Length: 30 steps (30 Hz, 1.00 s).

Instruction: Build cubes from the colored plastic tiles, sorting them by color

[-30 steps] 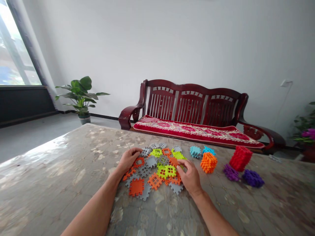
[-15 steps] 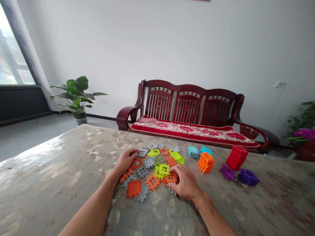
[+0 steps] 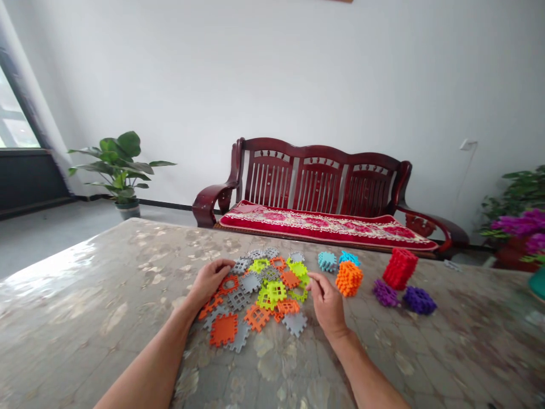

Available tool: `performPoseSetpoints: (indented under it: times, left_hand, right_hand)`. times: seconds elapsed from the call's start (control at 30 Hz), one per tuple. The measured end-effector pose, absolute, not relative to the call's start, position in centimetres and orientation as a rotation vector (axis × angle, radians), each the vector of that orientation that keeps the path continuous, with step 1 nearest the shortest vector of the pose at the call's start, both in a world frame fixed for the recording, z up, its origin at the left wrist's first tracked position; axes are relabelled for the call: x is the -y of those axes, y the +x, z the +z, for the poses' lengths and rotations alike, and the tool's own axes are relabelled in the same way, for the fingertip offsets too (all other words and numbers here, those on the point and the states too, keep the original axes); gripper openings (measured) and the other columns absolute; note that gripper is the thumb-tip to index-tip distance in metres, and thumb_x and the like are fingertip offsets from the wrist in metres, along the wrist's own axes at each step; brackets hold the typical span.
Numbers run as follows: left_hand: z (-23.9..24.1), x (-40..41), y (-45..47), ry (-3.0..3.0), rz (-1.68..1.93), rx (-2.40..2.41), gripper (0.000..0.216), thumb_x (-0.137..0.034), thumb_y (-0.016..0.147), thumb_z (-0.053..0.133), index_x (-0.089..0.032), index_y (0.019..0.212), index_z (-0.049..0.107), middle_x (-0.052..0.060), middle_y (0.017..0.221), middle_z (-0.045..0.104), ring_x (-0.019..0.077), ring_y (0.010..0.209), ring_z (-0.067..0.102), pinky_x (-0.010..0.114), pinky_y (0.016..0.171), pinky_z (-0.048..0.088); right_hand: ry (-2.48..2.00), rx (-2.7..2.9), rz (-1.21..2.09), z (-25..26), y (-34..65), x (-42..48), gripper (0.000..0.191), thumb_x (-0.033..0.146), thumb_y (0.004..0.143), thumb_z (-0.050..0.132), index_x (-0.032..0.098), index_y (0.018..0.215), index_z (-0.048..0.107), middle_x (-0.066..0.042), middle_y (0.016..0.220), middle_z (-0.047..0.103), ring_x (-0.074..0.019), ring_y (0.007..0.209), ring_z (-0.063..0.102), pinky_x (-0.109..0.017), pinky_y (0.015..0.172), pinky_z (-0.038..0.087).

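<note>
A loose pile of notched, flat interlocking plastic tiles in orange, grey and lime green covers the table before me. My left hand [image 3: 212, 281] rests at the pile's left side, open, fingers stretched toward a grey window tile [image 3: 241, 264]; an orange tile [image 3: 230, 283] lies beside it. At the right side is my right hand [image 3: 328, 304], its fingers drawn together in a pinch. Its fingertips meet the right edge of a lime-green ring tile [image 3: 300, 293]; what lies between them is hidden. Below, a grey tile [image 3: 294, 324] lies flat near an orange one [image 3: 288, 307].
Right of the pile stand stacks of tiles: light blue [image 3: 327, 261], bright blue [image 3: 349, 258], orange [image 3: 349, 278], red [image 3: 400, 268], purple [image 3: 385, 293] and dark violet [image 3: 419, 300]. Behind the table [image 3: 102, 318] is a wooden bench [image 3: 319, 170]. A potted plant [image 3: 123, 159] stands at left.
My right hand has moved up and right off the orange tile, its fingers drawing together. The grey tile and lime-green ring tile now show. My left hand stays at the pile's left side.
</note>
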<state>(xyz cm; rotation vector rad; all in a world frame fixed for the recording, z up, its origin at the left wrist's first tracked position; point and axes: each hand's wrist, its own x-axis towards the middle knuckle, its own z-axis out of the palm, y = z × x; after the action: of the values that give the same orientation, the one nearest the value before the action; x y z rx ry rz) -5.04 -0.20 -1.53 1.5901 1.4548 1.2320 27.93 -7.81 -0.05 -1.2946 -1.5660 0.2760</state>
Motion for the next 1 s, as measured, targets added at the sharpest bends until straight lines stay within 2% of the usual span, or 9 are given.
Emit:
performPoseSetpoints:
  times: [0.17, 0.27, 0.37, 0.43, 0.53, 0.6, 0.67, 0.8, 1.0]
  left_hand:
    - [-1.2, 0.3, -4.9, 1.58, 1.235, -1.457, 0.029, -0.039, 0.068, 0.06, -0.019, 0.085, 0.073, 0.001, 0.077, 0.073, 0.0201, 0.075, 0.065, 0.029, 0.072, 0.05]
    - [-1.1, 0.4, -4.8, 1.581, 1.24, -1.455, 0.029, -0.039, 0.068, 0.059, -0.019, 0.084, 0.073, 0.001, 0.079, 0.073, 0.02, 0.077, 0.065, 0.029, 0.073, 0.05]
    - [-1.2, 0.3, -4.9, 1.594, 1.238, -1.445, 0.029, -0.038, 0.069, 0.059, -0.019, 0.085, 0.073, 0.001, 0.08, 0.073, 0.0199, 0.078, 0.065, 0.029, 0.074, 0.05]
    - [-1.3, 0.3, -5.0, 1.595, 1.242, -1.444, 0.029, -0.038, 0.069, 0.06, -0.019, 0.086, 0.073, 0.001, 0.08, 0.074, 0.02, 0.078, 0.065, 0.029, 0.074, 0.05]
    - [-1.6, 0.2, -5.1, 1.594, 1.248, -1.445, 0.028, -0.038, 0.068, 0.061, -0.02, 0.085, 0.074, 0.001, 0.08, 0.074, 0.0201, 0.078, 0.065, 0.029, 0.074, 0.051]
    - [-1.7, 0.2, -5.2, 1.589, 1.248, -1.445, 0.028, -0.038, 0.068, 0.061, -0.019, 0.085, 0.074, 0.001, 0.08, 0.074, 0.02, 0.078, 0.065, 0.029, 0.074, 0.051]
    - [-1.7, 0.2, -5.1, 1.584, 1.246, -1.444, 0.029, -0.038, 0.068, 0.061, -0.019, 0.085, 0.074, 0.001, 0.08, 0.074, 0.0199, 0.077, 0.066, 0.029, 0.074, 0.051]
    - [-1.4, 0.3, -5.0, 1.577, 1.235, -1.437, 0.03, -0.039, 0.068, 0.06, -0.019, 0.085, 0.074, 0.001, 0.079, 0.074, 0.0201, 0.076, 0.066, 0.029, 0.073, 0.051]
    - [-0.9, 0.5, -4.8, 1.562, 1.238, -1.462, 0.029, -0.04, 0.068, 0.06, -0.02, 0.084, 0.073, 0.001, 0.078, 0.074, 0.0208, 0.078, 0.066, 0.029, 0.073, 0.051]
  right_hand:
    - [-1.283, 1.564, 0.381, 0.5, 28.4, 7.9, 0.029, 0.042, 0.091, 0.048, 0.021, 0.093, 0.068, -0.002, 0.076, 0.068, -0.0163, 0.068, 0.062, -0.026, 0.064, 0.048]
    - [-1.164, 1.871, 0.421, 1.3, 27.8, 8.6, 0.024, 0.042, 0.084, 0.061, 0.021, 0.093, 0.067, -0.004, 0.087, 0.069, -0.018, 0.08, 0.061, -0.029, 0.075, 0.047]
    - [-1.096, 2.18, 0.442, 2.0, 27.1, 9.2, 0.034, 0.039, 0.071, 0.075, 0.023, 0.1, 0.068, -0.005, 0.1, 0.068, -0.0216, 0.095, 0.059, -0.034, 0.086, 0.045]
    - [-1.112, 2.261, 0.441, 2.2, 26.8, 9.4, 0.039, 0.032, 0.067, 0.078, 0.025, 0.103, 0.068, -0.004, 0.102, 0.068, -0.0219, 0.098, 0.058, -0.036, 0.089, 0.044]
    - [-1.118, 2.244, 0.436, 1.9, 26.7, 9.3, 0.023, 0.021, 0.076, 0.069, 0.026, 0.099, 0.07, -0.003, 0.098, 0.07, -0.0197, 0.095, 0.059, -0.034, 0.087, 0.045]
    - [-1.119, 2.187, 0.444, 1.4, 26.8, 9.1, 0.015, 0.02, 0.083, 0.061, 0.026, 0.093, 0.072, -0.003, 0.093, 0.072, -0.0186, 0.092, 0.061, -0.032, 0.084, 0.047]
    - [-1.158, 2.066, 0.438, 0.8, 27.1, 8.7, 0.017, 0.024, 0.086, 0.058, 0.026, 0.096, 0.071, -0.003, 0.094, 0.073, -0.0181, 0.089, 0.063, -0.03, 0.082, 0.048]
    - [-1.311, 1.707, 0.335, -0.1, 28.2, 7.7, 0.032, 0.033, 0.088, 0.052, 0.023, 0.116, 0.064, -0.005, 0.102, 0.072, -0.0171, 0.085, 0.066, -0.027, 0.077, 0.05]
    - [-1.604, 1.563, 0.053, -0.2, 30.2, 6.8, 0.037, 0.033, 0.091, 0.038, 0.02, 0.117, 0.062, -0.008, 0.107, 0.07, -0.0207, 0.096, 0.064, -0.033, 0.082, 0.049]
